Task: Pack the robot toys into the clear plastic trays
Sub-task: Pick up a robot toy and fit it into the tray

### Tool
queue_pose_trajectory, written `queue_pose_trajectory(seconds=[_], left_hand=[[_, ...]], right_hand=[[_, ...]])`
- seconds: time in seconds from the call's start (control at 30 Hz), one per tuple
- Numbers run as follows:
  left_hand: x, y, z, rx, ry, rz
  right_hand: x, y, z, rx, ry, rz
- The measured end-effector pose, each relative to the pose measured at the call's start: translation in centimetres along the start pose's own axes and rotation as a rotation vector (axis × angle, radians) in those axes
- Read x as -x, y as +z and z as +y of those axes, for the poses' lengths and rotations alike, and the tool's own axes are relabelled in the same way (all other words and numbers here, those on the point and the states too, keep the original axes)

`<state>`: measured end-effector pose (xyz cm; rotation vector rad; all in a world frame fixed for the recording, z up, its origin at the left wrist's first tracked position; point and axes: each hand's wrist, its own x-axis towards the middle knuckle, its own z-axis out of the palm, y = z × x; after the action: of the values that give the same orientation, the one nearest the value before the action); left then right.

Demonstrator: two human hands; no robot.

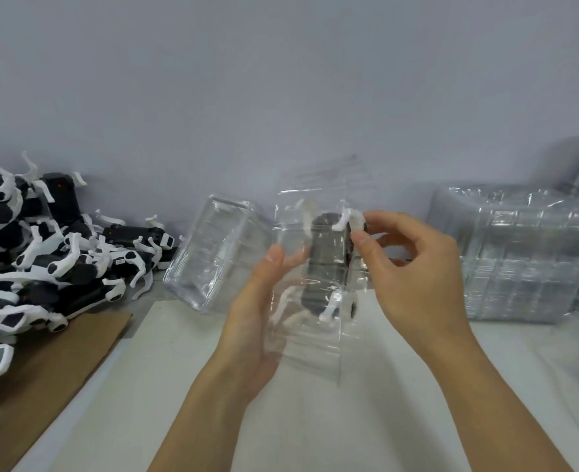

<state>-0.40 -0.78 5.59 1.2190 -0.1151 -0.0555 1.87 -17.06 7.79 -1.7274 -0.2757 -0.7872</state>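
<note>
A black robot toy point(329, 260) with white legs lies inside a clear plastic tray point(315, 335) that I hold up over the table. My left hand point(257, 321) grips the tray's left side from below, thumb on its front. My right hand point(414, 267) pinches one of the toy's white legs point(347, 218) at the tray's upper right between thumb and forefinger. A second clear tray point(213, 253) sits tilted just left of the held one.
A heap of several black-and-white robot toys point(42, 253) fills the left, partly on a brown cardboard sheet point(52, 376). Stacks of clear trays point(519, 257) stand at the right. A grey wall point(281, 97) rises behind the white table point(315, 420).
</note>
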Motion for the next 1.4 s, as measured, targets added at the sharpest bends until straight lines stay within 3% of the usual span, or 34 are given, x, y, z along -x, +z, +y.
queue_pose_trajectory(seconds=[0.13, 0.27, 0.43, 0.53, 0.63, 0.7, 0.77, 0.83, 0.9, 1.0, 1.1, 1.2, 1.27, 1.33, 1.4], left_hand=[[-0.1, 0.0, 0.7, -0.172, 0.08, 0.001], [0.0, -0.5, 0.9, -0.631, 0.18, -0.054], [0.0, -1.5, 0.7, -0.905, 0.193, -0.019], [0.0, -2.1, 0.4, -1.212, 0.13, -0.088], [0.1, -1.6, -0.5, -1.435, 0.034, -0.208], [0.0, -1.2, -1.0, -1.369, 0.038, -0.229], [-0.2, -1.0, -1.1, -1.205, 0.111, -0.148], [-0.7, -1.3, -1.3, -1.059, 0.196, 0.042], [-1.2, -1.7, -1.5, -1.084, 0.257, 0.26], [-1.6, -2.2, -1.7, -1.178, 0.086, 0.393], [-1.4, -2.1, -2.2, -1.123, -0.161, 0.311], [-1.3, -1.0, -2.6, -0.868, -0.157, 0.248], [-1.4, -0.3, -2.8, -0.572, -0.22, 0.136], [-1.2, 0.0, -3.0, -0.345, -0.306, -0.03], [-1.1, -0.2, -3.3, -0.425, -0.228, -0.09]], right_hand=[[-0.6, -1.0, 0.5, -0.086, 0.098, 0.069], [-1.5, -2.4, 1.0, -0.22, 0.318, 0.231], [-1.4, -3.5, 2.6, -0.025, 0.532, 0.119], [-1.3, -3.7, 2.7, -0.014, 0.564, 0.07], [-0.8, -3.4, 2.8, 0.165, 0.469, -0.224], [-0.1, -2.9, 2.9, 0.35, 0.43, -0.513], [0.4, -2.5, 3.4, 0.5, 0.398, -0.693], [0.7, -2.4, 3.3, 0.576, 0.398, -0.718], [0.6, -2.9, 3.1, 0.597, 0.442, -0.696], [0.1, -4.0, 2.7, 0.664, 0.505, -0.709], [-0.5, -5.2, 1.7, 0.812, 0.573, -0.726], [-0.8, -4.8, 0.7, 0.961, 0.426, -0.596], [-0.5, -3.5, -0.4, 0.776, 0.324, -0.527], [0.1, -1.7, -1.4, 0.555, 0.302, -0.588], [1.0, 0.0, -1.6, 0.48, 0.282, -0.686]])
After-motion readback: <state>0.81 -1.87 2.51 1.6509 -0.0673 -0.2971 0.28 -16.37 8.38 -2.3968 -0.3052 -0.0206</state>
